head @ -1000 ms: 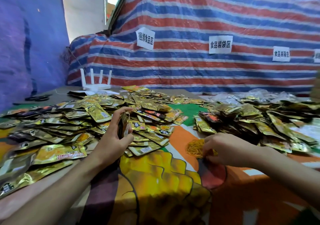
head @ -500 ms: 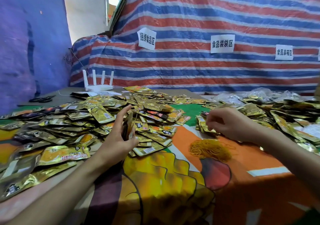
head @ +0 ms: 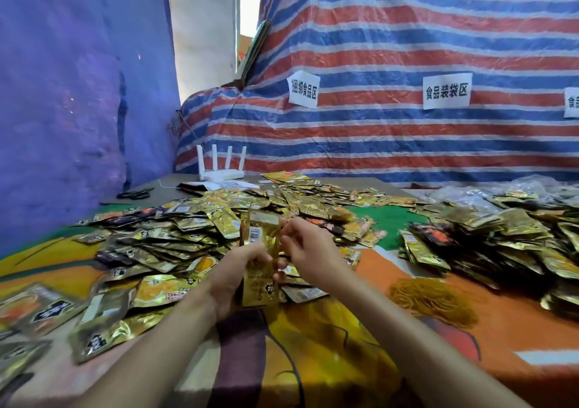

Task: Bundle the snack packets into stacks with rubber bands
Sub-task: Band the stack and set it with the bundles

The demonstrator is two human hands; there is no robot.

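Left hand (head: 233, 277) grips an upright stack of gold foil snack packets (head: 260, 251); right hand (head: 308, 251) pinches its edge, banding probably next.

Bare forearms (head: 163, 338), bare hands (head: 232, 277)

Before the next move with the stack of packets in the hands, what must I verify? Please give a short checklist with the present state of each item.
1. Left hand grips the packet stack around its lower half: ok.
2. Stack is held upright: ok.
3. Right hand is at the stack's right side: ok.
4. A rubber band is held in the right hand's fingers: cannot tell, too blurred.
5. Packet edges are aligned in the stack: cannot tell.
6. Rubber band pile lies to the right of the hands: ok.
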